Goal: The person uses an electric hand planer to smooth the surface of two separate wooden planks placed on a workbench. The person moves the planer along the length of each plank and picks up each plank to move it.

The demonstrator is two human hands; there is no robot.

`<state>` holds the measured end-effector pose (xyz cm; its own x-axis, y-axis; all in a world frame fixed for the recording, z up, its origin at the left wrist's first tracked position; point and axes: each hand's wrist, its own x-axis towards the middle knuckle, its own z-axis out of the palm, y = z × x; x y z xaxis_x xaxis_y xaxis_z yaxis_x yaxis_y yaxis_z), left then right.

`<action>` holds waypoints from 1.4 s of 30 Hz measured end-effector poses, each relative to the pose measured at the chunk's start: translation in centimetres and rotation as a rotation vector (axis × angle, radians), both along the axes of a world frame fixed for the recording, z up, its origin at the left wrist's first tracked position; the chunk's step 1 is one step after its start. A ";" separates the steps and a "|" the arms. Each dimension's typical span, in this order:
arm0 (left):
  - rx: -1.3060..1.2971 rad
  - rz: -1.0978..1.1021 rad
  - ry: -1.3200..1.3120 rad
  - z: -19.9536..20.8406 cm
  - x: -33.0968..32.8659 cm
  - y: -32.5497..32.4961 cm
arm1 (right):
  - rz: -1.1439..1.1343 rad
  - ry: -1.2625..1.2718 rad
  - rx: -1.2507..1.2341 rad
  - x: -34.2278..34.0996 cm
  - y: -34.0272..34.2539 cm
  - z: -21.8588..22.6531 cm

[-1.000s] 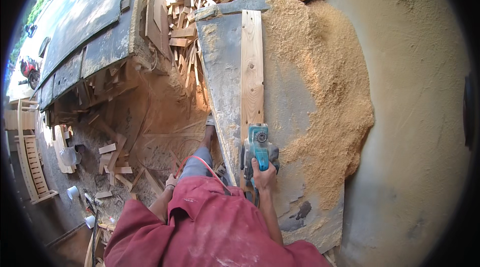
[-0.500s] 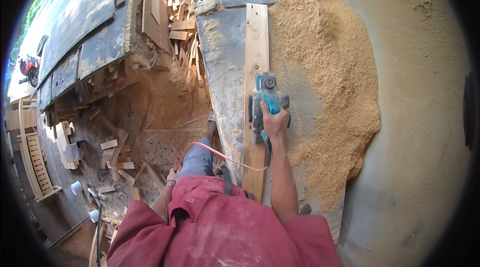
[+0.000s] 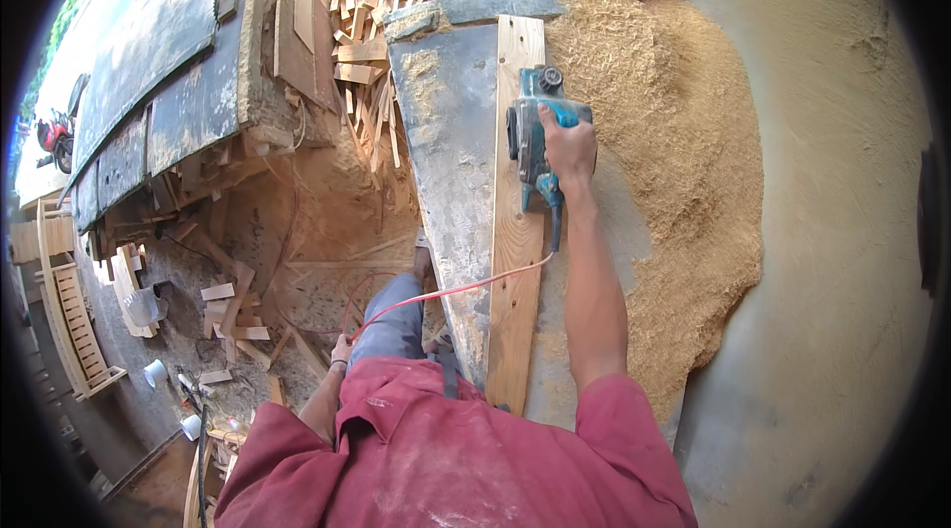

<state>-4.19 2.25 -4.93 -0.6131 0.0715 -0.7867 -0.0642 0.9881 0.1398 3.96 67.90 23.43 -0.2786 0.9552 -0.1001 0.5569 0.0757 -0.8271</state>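
A blue-and-black electric hand planer [image 3: 532,137] rests on a long pale wooden board [image 3: 517,275], toward its far end. My right hand [image 3: 572,147] is closed round the planer's handle, with the arm stretched forward. From the planer's rear, an orange-red power cord [image 3: 451,288] runs left across the board and over my leg. Low beside my left thigh, my left hand [image 3: 343,350] is closed on that cord; its fingers are small and partly hidden. Beneath the board lies a grey, dusty worktop [image 3: 451,142].
Wood shavings [image 3: 684,191] are heaped on the worktop's right, against a plastered wall [image 3: 832,181]. Scrap wood [image 3: 362,52] is piled beyond and to the left. A dark-topped bench [image 3: 188,72] stands at the left, with offcuts [image 3: 238,305] and a white cup [image 3: 155,372] on the floor nearby.
My right hand has pushed the planer forward along the board, away from me. The cord is drawn out straighter, and my left hand stays low by my thigh.
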 end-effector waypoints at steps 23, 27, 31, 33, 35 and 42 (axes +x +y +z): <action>0.181 -0.075 0.022 3.6 -4.9 11.1 | -0.068 0.067 -0.014 -13.7 16.9 0.9; 0.173 -0.072 -0.006 3.9 -5.5 10.4 | -0.066 0.084 -0.016 -15.8 19.5 1.1; 0.193 -0.034 0.058 5.0 -4.9 9.1 | -0.032 0.054 -0.068 -16.0 19.8 1.8; 0.116 -0.019 0.071 5.2 -4.7 8.2 | -0.050 0.149 -0.082 -13.8 17.8 1.1; -0.012 0.005 0.059 6.3 -4.0 6.3 | -0.047 0.225 -0.113 -10.6 13.4 2.8; -0.143 -0.305 0.003 5.3 -0.3 -6.7 | -0.079 0.133 -0.034 4.6 -10.2 1.2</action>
